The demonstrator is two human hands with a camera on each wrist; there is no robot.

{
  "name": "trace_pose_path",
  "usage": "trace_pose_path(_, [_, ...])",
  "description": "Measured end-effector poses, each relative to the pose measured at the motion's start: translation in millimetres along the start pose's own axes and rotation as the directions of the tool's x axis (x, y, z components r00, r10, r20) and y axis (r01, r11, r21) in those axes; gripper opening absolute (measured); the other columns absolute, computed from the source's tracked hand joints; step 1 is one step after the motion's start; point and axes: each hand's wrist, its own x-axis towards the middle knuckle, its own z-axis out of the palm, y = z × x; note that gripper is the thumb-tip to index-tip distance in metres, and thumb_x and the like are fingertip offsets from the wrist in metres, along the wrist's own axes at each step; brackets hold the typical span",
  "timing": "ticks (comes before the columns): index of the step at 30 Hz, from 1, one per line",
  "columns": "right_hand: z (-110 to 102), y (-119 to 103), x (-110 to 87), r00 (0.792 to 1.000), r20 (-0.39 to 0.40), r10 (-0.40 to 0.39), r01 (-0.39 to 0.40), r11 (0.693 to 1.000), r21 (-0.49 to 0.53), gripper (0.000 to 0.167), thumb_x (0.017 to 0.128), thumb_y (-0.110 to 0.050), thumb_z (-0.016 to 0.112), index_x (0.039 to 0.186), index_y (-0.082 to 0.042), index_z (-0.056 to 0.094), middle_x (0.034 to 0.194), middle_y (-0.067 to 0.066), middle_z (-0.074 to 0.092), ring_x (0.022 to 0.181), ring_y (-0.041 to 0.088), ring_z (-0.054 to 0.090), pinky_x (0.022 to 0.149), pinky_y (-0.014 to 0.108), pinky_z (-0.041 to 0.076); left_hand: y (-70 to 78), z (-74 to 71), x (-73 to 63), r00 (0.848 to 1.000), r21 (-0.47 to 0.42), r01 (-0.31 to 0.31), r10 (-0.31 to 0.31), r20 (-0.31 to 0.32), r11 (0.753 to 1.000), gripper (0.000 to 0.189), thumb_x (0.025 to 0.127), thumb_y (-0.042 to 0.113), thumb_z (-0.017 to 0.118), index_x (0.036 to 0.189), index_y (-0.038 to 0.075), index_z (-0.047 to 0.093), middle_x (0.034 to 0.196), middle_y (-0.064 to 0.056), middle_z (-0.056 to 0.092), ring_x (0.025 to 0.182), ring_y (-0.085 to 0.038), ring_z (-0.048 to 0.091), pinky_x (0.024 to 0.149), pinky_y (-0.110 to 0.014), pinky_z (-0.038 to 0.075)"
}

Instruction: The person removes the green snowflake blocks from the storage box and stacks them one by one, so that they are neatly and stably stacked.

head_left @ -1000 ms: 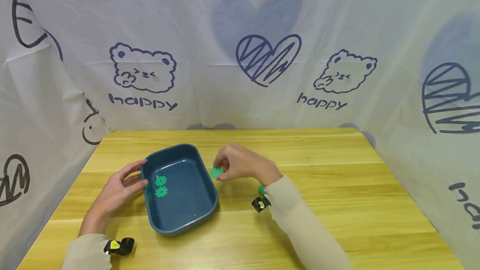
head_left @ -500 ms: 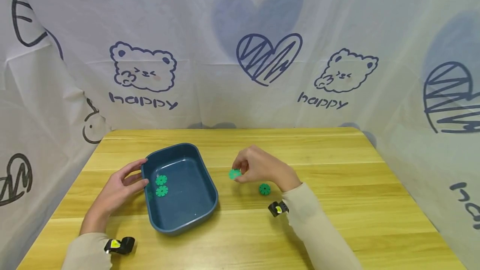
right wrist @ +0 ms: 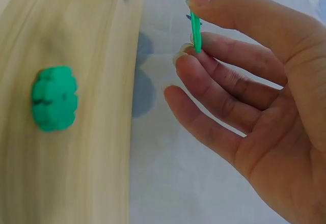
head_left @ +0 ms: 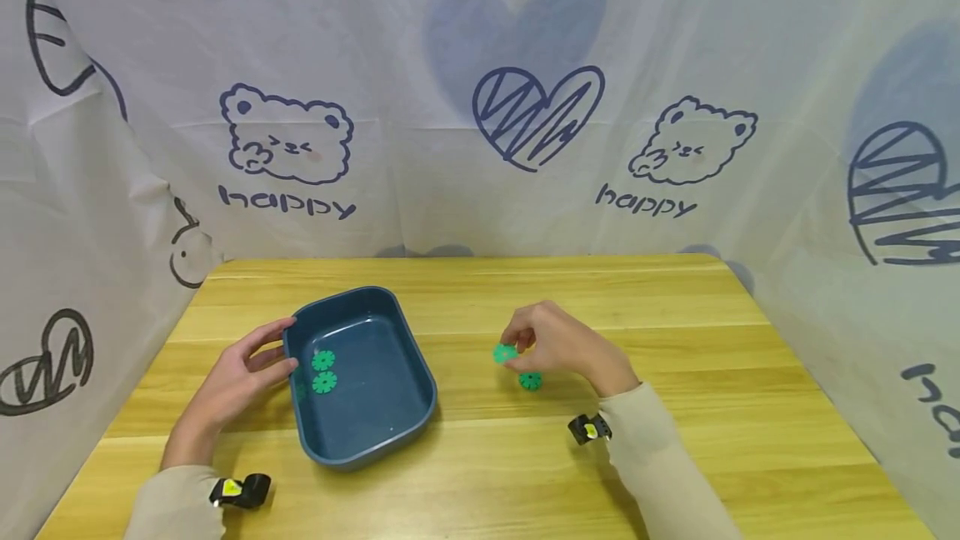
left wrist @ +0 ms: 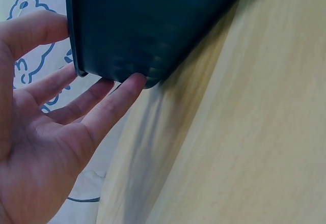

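Note:
In the head view, my right hand [head_left: 558, 342] pinches a green notched snowflake disc [head_left: 505, 353] between thumb and fingers, above the table. The right wrist view shows that disc [right wrist: 196, 32] edge-on at the fingertips, the other fingers loosely bent. Another green notched disc [head_left: 531, 382] lies on the table just below the hand and looks thick in the right wrist view. My left hand [head_left: 243, 373] touches the left side of a dark blue bin [head_left: 431, 394], its fingers spread and fairly straight along the outer wall [left wrist: 137, 35]. Two green discs [head_left: 324, 371] lie flat inside the bin.
The wooden table [head_left: 675, 440] reaches back to a white printed cloth [head_left: 420, 190] hanging behind and at both sides. Black wrist devices [head_left: 240, 491] sit at both sleeves.
My right hand has moved right, away from the bin's right rim, carrying the pinched disc, and now hovers by the disc on the table. My left hand and the bin stay in place.

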Motion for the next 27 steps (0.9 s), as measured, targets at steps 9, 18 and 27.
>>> trace_pose_path(9, [5.1,12.6,-15.2,0.998,-0.006,0.057,-0.058,0.998,-0.03,0.016,0.085,-0.019,0.085,0.099,-0.012,0.081,0.098,-0.003,0.075,0.086,0.012,0.065,0.074,0.022,0.056,1.1,-0.8,0.7,1.0,0.002,0.011,-0.011,-0.001,1.0,0.07,0.101,0.024,0.067,0.16,0.008,0.033,0.161,-0.027,0.036,0.142,-0.051,0.044,0.089,-0.009,0.052])
trace_pose_path(18, [10.7,21.6,-21.9,0.997,-0.013,0.076,-0.076,0.996,-0.046,0.018,0.083,-0.021,0.087,0.098,-0.013,0.08,0.096,-0.004,0.076,0.088,0.017,0.068,0.077,0.025,0.057,-0.2,-0.4,1.5,1.0,-0.015,0.006,-0.006,0.007,1.0,0.07,0.101,0.022,0.067,0.16,0.007,0.033,0.161,-0.027,0.036,0.142,-0.051,0.044,0.088,-0.008,0.052])
trace_pose_path(27, [14.2,30.2,-25.7,0.995,-0.018,0.101,-0.102,0.993,-0.06,0.02,0.082,-0.023,0.088,0.099,-0.015,0.08,0.096,-0.008,0.074,0.088,0.012,0.065,0.077,0.024,0.057,-1.5,-0.6,1.7,1.0,-0.014,0.006,-0.006,0.006,1.0,0.07,0.101,0.021,0.067,0.16,0.007,0.033,0.161,-0.028,0.036,0.141,-0.051,0.045,0.088,-0.008,0.052])
